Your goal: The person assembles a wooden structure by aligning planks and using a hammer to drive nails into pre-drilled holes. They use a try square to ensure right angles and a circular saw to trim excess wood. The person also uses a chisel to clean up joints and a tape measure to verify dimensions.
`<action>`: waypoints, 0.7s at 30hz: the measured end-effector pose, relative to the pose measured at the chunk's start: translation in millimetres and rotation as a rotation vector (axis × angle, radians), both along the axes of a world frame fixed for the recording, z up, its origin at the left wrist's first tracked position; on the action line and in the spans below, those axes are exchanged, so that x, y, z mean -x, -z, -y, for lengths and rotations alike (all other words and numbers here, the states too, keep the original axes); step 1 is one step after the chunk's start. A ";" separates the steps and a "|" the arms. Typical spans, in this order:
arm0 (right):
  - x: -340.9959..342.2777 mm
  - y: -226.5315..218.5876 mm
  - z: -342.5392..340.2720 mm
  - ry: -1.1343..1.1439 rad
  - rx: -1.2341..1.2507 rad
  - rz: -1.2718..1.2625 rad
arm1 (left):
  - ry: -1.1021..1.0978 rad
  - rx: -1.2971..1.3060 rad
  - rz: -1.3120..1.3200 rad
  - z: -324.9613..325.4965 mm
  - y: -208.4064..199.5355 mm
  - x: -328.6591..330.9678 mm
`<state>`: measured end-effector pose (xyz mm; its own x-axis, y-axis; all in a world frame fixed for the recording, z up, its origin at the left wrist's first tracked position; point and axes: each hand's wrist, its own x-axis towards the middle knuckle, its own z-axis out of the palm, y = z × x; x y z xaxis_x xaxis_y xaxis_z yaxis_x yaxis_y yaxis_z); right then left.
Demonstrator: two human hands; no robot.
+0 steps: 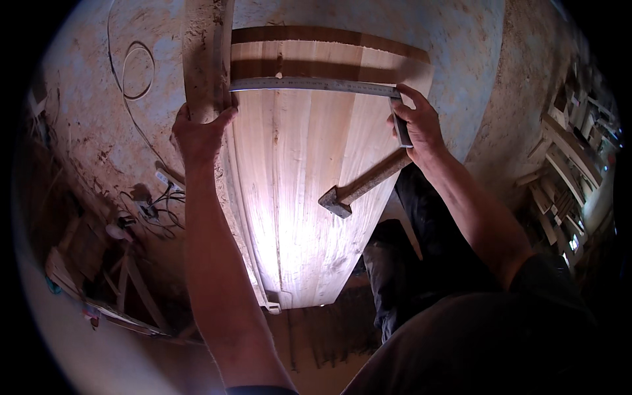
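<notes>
Far left, rough wood scraps (135, 283) in a jumble; right of them and up, a thin pale cable (154, 69) coiled in a loop, then a white power strip (170, 179) with tangled dark leads. Left hand (201, 135): thumb and fingers spread wide across a dusty, rough wooden beam (207, 56); cannot tell if it's gripping. Beam runs along the left edge of a pale wood panel (296, 164), long-grained, glossy under light, darker bands at far end. Metal square (316, 84) lies across the panel's far part, blade end by the beam; graduations and tiny numerals on it (too small to read). Hammer (372, 181), dark wedge-like head, worn wooden handle, rests on the panel. Right hand (423, 122) pinches the square's short arm at the panel's right edge. Far right, stacked wooden offcuts (569, 155).
</notes>
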<state>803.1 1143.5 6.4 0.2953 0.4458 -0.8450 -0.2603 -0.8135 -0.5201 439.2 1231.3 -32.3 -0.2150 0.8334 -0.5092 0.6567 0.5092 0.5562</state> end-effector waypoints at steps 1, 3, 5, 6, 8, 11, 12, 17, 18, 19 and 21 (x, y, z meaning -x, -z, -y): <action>0.4 0.3 -0.5 0.005 0.010 -0.002 | -0.001 0.001 0.002 -0.1 -1.8 -1.2; -0.9 0.6 -0.7 0.018 0.012 -0.006 | -0.002 0.010 0.013 0.8 0.6 0.6; -0.3 0.8 1.4 0.030 0.007 -0.006 | 0.000 0.027 0.031 2.0 10.3 5.7; 0.3 0.9 2.1 0.035 -0.002 -0.006 | 0.006 0.008 0.013 0.8 6.8 2.8; 1.5 0.8 4.1 0.046 -0.020 -0.013 | 0.020 -0.029 -0.024 -1.0 -0.5 -4.3; 4.6 0.4 7.2 0.060 -0.037 -0.024 | 0.049 -0.010 -0.068 -1.1 0.0 -1.0; 5.0 0.8 7.8 0.065 -0.034 -0.021 | 0.060 -0.004 -0.082 -1.1 1.4 -0.3; 5.2 1.0 8.7 0.063 -0.026 -0.005 | 0.113 -0.008 -0.172 0.8 9.0 5.1; 5.3 0.7 7.9 0.062 -0.026 0.003 | 0.116 -0.003 -0.197 1.8 9.8 5.3; 5.5 0.9 7.3 0.062 -0.026 0.010 | 0.119 0.001 -0.222 2.9 10.6 5.5; 4.1 2.9 7.2 0.054 -0.031 -0.010 | 0.122 0.030 -0.224 1.1 5.5 2.8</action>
